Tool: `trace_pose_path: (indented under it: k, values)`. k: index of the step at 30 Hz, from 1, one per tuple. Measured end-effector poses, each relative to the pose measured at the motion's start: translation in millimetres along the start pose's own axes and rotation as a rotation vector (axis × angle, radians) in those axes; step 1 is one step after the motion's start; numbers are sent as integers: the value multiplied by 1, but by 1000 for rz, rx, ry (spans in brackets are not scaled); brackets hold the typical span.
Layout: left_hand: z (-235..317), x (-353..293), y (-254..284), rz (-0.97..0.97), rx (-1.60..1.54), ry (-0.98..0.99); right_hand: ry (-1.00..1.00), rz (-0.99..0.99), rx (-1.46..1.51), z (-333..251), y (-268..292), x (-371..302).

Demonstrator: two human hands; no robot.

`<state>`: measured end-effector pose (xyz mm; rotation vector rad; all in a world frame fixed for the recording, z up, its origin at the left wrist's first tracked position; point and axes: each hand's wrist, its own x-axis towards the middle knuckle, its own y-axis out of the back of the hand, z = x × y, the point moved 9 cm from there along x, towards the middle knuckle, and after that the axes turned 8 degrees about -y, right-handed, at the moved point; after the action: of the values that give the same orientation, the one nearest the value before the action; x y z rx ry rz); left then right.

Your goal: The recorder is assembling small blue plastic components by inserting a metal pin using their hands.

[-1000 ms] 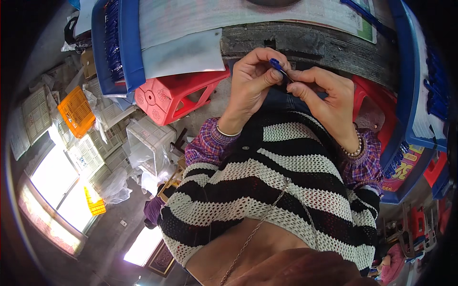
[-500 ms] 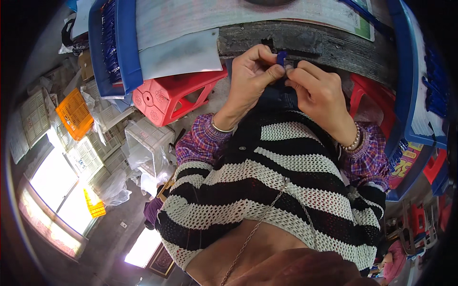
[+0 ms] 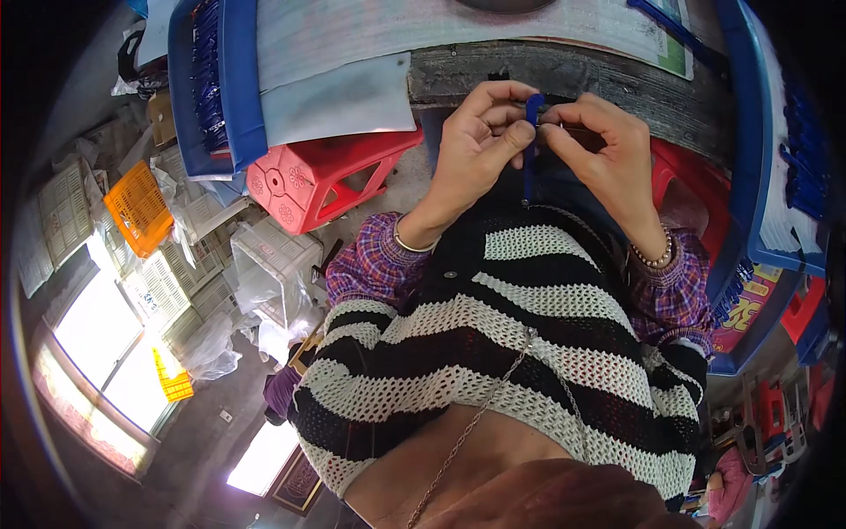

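Blue strip (image 3: 529, 172): up between my two hands, in front of my body; its upper end stands above my left thumb, and the narrow length below runs down toward the hem of my top, ending in a small shiny tip.
Left hand (image 3: 483, 145): my thumb and fingers are closed on the strip near its upper end, pinching it from the left.
Right hand (image 3: 612, 145): my thumb and forefinger curve in from the right, tips at the strip's upper part; they are too small in view for me to tell whether they grip it.
Wrists: a thin bangle (image 3: 412, 247) on my left, a beaded bracelet (image 3: 652, 257) on my right, both by plaid cuffs.
Striped top (image 3: 529, 300): black and white open knit, across my front.
Table edge (image 3: 634, 101): dark, worn wood, just beyond my hands.
Grey-white sheet (image 3: 344, 97): lies left of my hands, overhanging the edge.
Red stool (image 3: 275, 181): below that sheet, on my left.
Left tray (image 3: 242, 97): blue, holding dark blue pieces (image 3: 207, 79).
Right tray (image 3: 749, 106): blue too, more blue pieces (image 3: 802, 167) inside.
Orange crate (image 3: 138, 210): farther off to the left, among pale crates and clear plastic.
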<state>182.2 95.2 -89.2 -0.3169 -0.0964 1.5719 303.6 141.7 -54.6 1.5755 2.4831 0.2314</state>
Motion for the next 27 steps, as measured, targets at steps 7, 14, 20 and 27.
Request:
trace_pose_path:
  k: [7,14,20,27]
  values:
    - [0,-3,0,11,-49,28,107,105,-89,-9,4,-4]
    - [-1,-9,2,19,-60,44,234,123,-172,-15,0,-7]
    - [0,-11,-2,-49,-40,-2,267,110,-169,-15,-2,-8]
    - [2,-13,-2,-98,-27,-34,234,83,-132,-14,0,-7]
